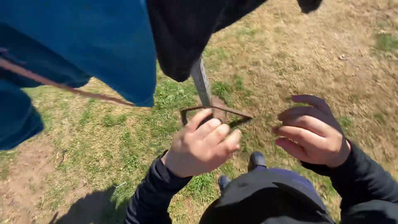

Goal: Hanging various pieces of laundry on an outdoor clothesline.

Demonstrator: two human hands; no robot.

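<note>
Rusty metal frame (215,110) on grass: left hand (201,145) fingers grasping it; right hand (311,132) beside, loosely curled, holding nothing.

Rusty, matt metal frame (215,111); rough, patchy dry grass (290,54).

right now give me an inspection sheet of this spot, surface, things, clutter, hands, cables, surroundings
surface: patchy green grass and dry bare soil
things: rusty brown metal frame at the foot of a grey metal stake standing in the ground
clutter: nothing seen
hands: left hand curled at the frame's near bar, contact unclear; right hand apart from it, fingers curled, holding nothing
cables: thin rusty brown rod or wire crossing upper left, kind unclear
surroundings: blue cloth and black cloth hanging overhead; dark shoe below
</note>
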